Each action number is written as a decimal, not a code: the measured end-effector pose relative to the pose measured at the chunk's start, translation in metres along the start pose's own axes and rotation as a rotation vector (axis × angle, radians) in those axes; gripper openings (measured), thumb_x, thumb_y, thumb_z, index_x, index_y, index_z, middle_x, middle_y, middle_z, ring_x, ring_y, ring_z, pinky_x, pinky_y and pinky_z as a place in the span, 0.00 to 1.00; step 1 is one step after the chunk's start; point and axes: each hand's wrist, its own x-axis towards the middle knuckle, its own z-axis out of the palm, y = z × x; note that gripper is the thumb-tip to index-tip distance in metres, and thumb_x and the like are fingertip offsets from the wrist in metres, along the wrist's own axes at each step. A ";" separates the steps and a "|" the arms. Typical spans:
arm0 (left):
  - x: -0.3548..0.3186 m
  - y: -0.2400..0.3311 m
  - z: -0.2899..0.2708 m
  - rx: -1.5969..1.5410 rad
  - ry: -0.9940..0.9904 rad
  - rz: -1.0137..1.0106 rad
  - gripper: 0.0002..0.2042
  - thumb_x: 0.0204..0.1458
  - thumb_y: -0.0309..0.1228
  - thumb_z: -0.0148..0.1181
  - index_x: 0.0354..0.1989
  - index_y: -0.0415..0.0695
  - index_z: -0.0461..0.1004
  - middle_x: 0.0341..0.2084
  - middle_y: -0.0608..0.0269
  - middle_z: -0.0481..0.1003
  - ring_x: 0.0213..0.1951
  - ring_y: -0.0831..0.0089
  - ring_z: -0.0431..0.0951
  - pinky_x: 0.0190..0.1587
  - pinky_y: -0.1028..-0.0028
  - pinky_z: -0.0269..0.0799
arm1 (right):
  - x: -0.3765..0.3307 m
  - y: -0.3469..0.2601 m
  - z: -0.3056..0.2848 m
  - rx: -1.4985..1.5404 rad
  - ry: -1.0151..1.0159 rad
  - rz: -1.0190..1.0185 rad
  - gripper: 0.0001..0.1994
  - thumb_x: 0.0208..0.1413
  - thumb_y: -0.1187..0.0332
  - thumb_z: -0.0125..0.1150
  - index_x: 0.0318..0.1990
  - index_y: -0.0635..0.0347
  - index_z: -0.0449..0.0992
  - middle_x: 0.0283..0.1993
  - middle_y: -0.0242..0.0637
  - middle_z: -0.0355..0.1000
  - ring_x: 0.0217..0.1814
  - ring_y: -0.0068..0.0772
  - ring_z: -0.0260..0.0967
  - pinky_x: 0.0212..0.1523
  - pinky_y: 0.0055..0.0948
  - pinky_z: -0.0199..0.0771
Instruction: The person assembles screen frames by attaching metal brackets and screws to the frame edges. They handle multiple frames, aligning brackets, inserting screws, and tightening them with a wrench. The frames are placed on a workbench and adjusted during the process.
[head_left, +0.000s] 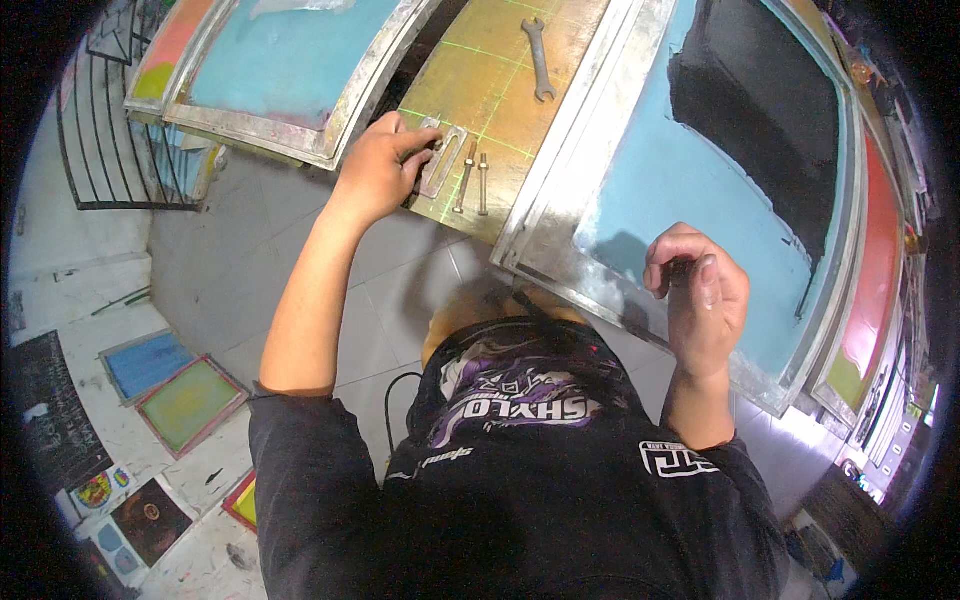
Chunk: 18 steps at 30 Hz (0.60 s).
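My left hand reaches to the yellow-brown board, thumb and index finger closed around the upper end of a slotted metal plate. Just right of the plate, two long bolts lie side by side. Farther up the same board rests an open-ended wrench. My right hand hovers over the near part of a metal-framed printing screen with blue mesh and a black patch. Its fingers are curled in; a dark spot shows between them, and I cannot make out what it is.
Another blue metal-framed screen stands at the upper left, beside a black wire rack. Small framed screens, one blue and one green, lie at the lower left. A red panel is at the right.
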 end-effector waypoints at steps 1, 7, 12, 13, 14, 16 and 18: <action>0.001 -0.005 0.002 -0.008 -0.025 -0.002 0.09 0.44 0.25 0.61 0.36 0.45 0.77 0.23 0.56 0.65 0.27 0.61 0.69 0.30 0.69 0.65 | 0.004 0.001 0.002 -0.016 0.000 0.013 0.15 0.60 0.63 0.46 0.33 0.69 0.72 0.26 0.36 0.67 0.27 0.23 0.62 0.27 0.21 0.60; 0.004 -0.004 0.000 -0.208 -0.044 -0.009 0.06 0.48 0.26 0.60 0.33 0.40 0.77 0.24 0.61 0.71 0.27 0.72 0.70 0.30 0.75 0.65 | 0.028 0.003 0.015 -0.251 -0.006 0.046 0.05 0.51 0.75 0.55 0.34 0.68 0.73 0.27 0.35 0.67 0.27 0.24 0.64 0.30 0.22 0.64; -0.004 0.030 -0.016 -0.974 -0.321 -0.266 0.08 0.52 0.27 0.57 0.37 0.36 0.75 0.30 0.67 0.75 0.30 0.82 0.70 0.34 0.82 0.67 | 0.068 0.016 0.065 -0.567 -0.142 -0.201 0.12 0.44 0.81 0.59 0.39 0.68 0.74 0.32 0.39 0.67 0.33 0.31 0.66 0.34 0.25 0.67; -0.006 0.031 -0.021 -1.063 -0.401 -0.283 0.08 0.52 0.27 0.56 0.37 0.35 0.75 0.30 0.67 0.75 0.30 0.83 0.70 0.34 0.83 0.67 | 0.071 0.020 0.074 -0.533 -0.184 -0.188 0.12 0.43 0.81 0.59 0.39 0.68 0.74 0.32 0.39 0.67 0.34 0.31 0.66 0.34 0.25 0.67; -0.006 0.028 -0.025 -1.165 -0.451 -0.295 0.09 0.52 0.27 0.56 0.38 0.35 0.75 0.31 0.66 0.75 0.30 0.83 0.70 0.34 0.83 0.66 | 0.075 0.023 0.084 -0.500 -0.228 -0.182 0.13 0.43 0.82 0.59 0.40 0.67 0.75 0.32 0.40 0.67 0.34 0.31 0.67 0.34 0.24 0.67; -0.009 0.021 -0.030 -1.369 -0.554 -0.323 0.09 0.52 0.27 0.56 0.39 0.35 0.75 0.31 0.65 0.76 0.30 0.84 0.71 0.33 0.84 0.66 | 0.074 0.026 0.096 -0.501 -0.256 -0.173 0.14 0.42 0.84 0.58 0.39 0.67 0.75 0.33 0.40 0.67 0.35 0.32 0.67 0.34 0.24 0.67; -0.012 0.014 -0.035 -1.425 -0.544 -0.405 0.10 0.53 0.30 0.57 0.39 0.37 0.75 0.29 0.67 0.75 0.29 0.84 0.71 0.31 0.84 0.66 | 0.076 0.027 0.106 -0.559 -0.220 -0.194 0.13 0.42 0.85 0.57 0.38 0.66 0.76 0.33 0.40 0.68 0.35 0.31 0.67 0.34 0.22 0.68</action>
